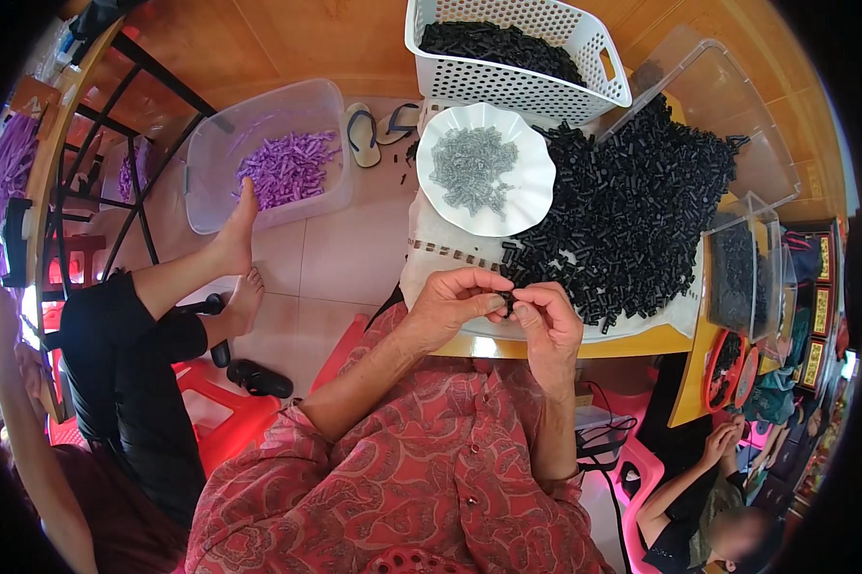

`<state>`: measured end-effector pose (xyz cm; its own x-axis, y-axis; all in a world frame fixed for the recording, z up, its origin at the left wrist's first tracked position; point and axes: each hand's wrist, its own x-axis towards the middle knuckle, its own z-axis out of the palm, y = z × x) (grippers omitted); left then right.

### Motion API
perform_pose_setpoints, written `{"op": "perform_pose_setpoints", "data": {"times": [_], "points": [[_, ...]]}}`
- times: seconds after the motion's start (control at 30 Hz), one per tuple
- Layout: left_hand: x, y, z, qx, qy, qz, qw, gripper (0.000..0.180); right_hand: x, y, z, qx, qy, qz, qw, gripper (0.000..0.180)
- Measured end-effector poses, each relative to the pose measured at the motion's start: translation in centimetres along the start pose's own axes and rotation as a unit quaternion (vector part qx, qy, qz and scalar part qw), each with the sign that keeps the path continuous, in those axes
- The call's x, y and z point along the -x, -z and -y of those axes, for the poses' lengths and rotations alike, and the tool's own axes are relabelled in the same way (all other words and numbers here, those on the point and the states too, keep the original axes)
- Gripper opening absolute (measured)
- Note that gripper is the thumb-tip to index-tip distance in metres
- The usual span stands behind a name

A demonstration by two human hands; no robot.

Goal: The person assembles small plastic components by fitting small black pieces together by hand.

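Note:
My left hand (459,304) and my right hand (548,323) meet over the near edge of the table, fingertips pinched together. Between them is a small black plastic piece (505,304), mostly covered by the fingers, and both hands grip it. A wide heap of similar black pieces (622,210) spreads over a white cloth just beyond my right hand. Past my left hand stands a white scalloped plate (538,196) holding a pile of small clear pieces (474,167).
A white perforated basket (507,88) of black pieces stands at the back. Clear bins (737,258) sit at right. On the floor at left, a plastic tub (206,182) holds purple pieces (287,167). One person sits at left, another at lower right.

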<state>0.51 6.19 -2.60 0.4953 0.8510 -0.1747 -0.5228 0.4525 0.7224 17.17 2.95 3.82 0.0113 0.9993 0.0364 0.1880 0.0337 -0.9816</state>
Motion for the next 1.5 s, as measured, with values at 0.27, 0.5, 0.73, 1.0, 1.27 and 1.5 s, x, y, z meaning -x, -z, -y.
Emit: {"op": "perform_pose_setpoints", "data": {"times": [0.27,0.5,0.73,1.0,1.27,1.5], "points": [[0.0,-0.1,-0.1,-0.013,-0.012,0.006,1.000,0.023,-0.3,0.3,0.5,0.033,-0.023,0.007,0.999,0.012],[-0.1,-0.2,0.2,-0.032,-0.021,0.008,0.999,0.021,-0.7,0.6,1.4,0.146,0.041,0.018,0.988,0.013],[0.0,0.0,0.3,-0.054,-0.036,0.006,0.998,0.019,-0.7,0.2,1.3,0.184,0.065,0.017,0.981,0.012],[0.1,0.1,0.0,-0.055,-0.032,0.019,0.998,0.019,-1.3,0.8,1.6,0.195,0.095,0.050,0.975,0.012],[0.0,0.0,0.0,-0.019,-0.029,0.007,0.999,0.023,-1.7,1.6,-0.7,-0.069,-0.061,0.066,0.994,0.012],[0.1,-0.2,-0.3,-0.010,-0.017,0.008,1.000,0.024,-2.1,2.4,-1.1,-0.087,-0.062,0.091,0.990,0.013]]}}
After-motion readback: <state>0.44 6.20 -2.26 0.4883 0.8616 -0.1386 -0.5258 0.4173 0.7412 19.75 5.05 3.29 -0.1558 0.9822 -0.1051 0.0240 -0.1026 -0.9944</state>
